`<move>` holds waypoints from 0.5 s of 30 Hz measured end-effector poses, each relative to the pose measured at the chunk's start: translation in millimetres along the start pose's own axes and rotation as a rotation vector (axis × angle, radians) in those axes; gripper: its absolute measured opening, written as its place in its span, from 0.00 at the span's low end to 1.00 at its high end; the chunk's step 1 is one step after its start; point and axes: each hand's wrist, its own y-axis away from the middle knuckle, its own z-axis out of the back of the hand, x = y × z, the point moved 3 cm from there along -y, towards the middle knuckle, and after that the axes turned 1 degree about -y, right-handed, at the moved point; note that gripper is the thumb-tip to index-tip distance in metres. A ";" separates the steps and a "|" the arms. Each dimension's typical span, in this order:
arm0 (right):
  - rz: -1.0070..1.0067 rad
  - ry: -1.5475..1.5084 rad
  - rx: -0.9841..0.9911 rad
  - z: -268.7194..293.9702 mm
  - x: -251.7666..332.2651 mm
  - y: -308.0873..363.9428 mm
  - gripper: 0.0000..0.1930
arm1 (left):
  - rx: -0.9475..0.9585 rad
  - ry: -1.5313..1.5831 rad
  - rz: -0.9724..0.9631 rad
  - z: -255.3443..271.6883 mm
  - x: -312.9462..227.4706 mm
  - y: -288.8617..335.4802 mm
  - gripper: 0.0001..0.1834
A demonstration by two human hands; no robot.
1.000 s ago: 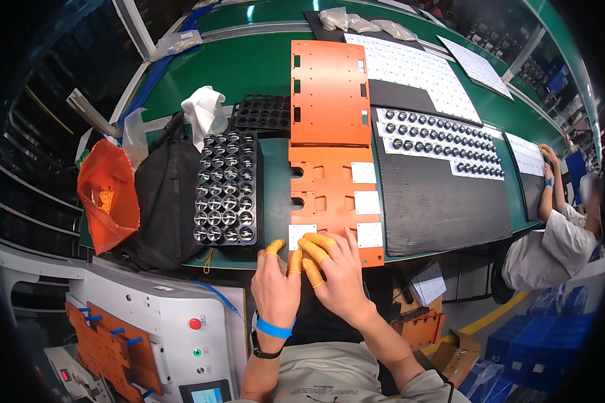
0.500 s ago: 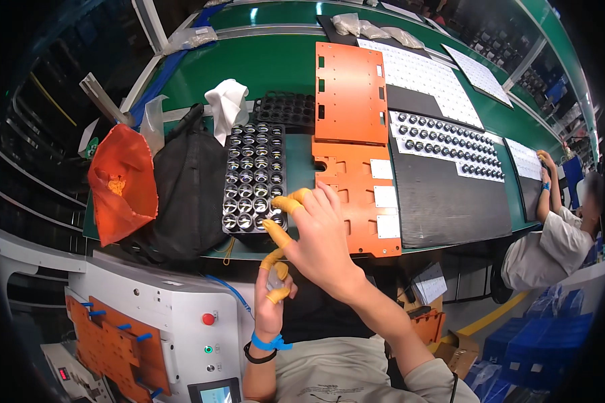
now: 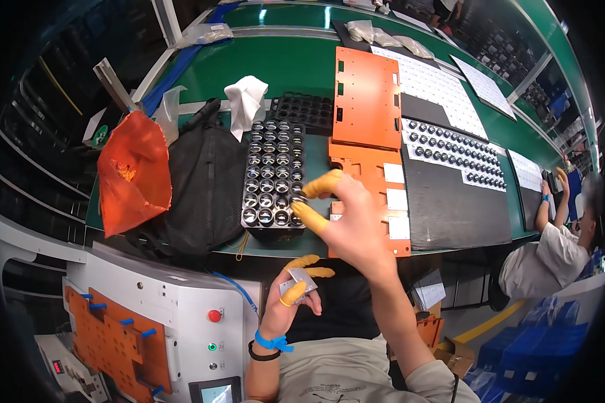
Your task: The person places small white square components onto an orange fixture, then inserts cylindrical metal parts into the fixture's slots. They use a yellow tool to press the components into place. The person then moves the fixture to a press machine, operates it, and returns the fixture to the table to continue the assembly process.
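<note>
My right hand (image 3: 346, 218), with yellow finger cots on thumb and index finger, pinches at the near right corner of a black tray (image 3: 273, 230). Between its fingertips is a small dark round piece that looks like a black-rimmed lens (image 3: 300, 197); the fingers partly hide it. Rows of similar glossy lenses (image 3: 265, 200) fill the tray. Lower down, in front of my body, my left hand (image 3: 292, 295) grips a small square grey plate (image 3: 303, 279) between cot-covered thumb and fingers. A blue band and a black band circle the left wrist.
Orange fixture plates (image 3: 366, 101) lie right of the tray, beside a black board (image 3: 457, 208) bearing rows of black parts. To the left are a black bag (image 3: 208, 181) and an orange pouch (image 3: 134, 174). A white machine (image 3: 188, 309) stands near left. Another person (image 3: 541, 262) works far right.
My right fingers have drawn closer together and shifted slightly away from the tray's near edge. My left hand has turned and moved right, showing more of the grey plate. The whole view has shifted.
</note>
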 end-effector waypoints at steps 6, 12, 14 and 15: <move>-0.075 -0.393 0.165 21.4 -6.4 51.0 0.13 | -0.033 -0.037 -0.128 -15.5 -7.0 -5.9 0.35; -0.016 -0.494 0.216 29.3 -18.8 86.4 0.16 | 0.000 -0.077 -0.136 -21.1 -9.7 -6.1 0.44; -0.026 -0.523 0.235 30.1 -20.4 92.8 0.17 | -0.019 -0.208 -0.160 -34.5 -16.3 -6.5 0.45; -0.033 -0.525 0.236 30.0 -21.4 94.8 0.17 | -0.032 -0.305 -0.199 -38.7 -17.3 -7.7 0.45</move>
